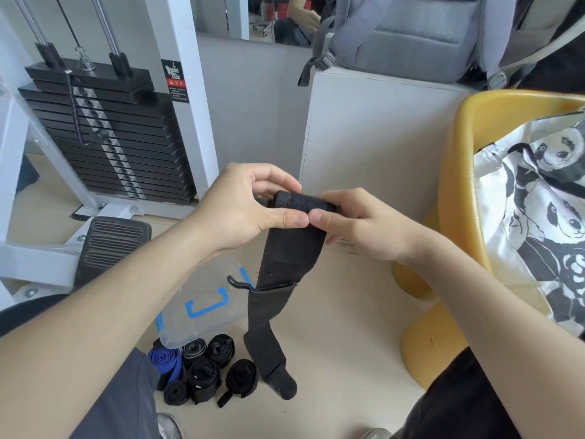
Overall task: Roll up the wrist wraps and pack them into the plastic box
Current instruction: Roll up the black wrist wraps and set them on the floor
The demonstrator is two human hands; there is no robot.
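- The left hand [247, 204], its forearm closest to the lens, pinches one end of the started roll of the black wrist wrap [292, 251] between thumb and curled fingers, probably to keep the coil tight.
- The wrap's loose tail hangs toward six o'clock, its tip close to the floor [348, 327]. Its own weight likely keeps it straight for rolling.
- The right hand [361, 226] pinches the roll's other end, thumb tip touching the left thumb. I'd judge the two-sided hold keeps the edges even.
- At seven o'clock from the hands, the plastic box [196, 299] lies on the floor, apparently lidded, with the finished rolls [202, 372] just beside it, seemingly not packed yet.
- The floor is pale and smooth. A weight stack [107, 134] stands at ten o'clock, and a yellow chair [459, 185] holding a panda-print bag [538, 217] at three.
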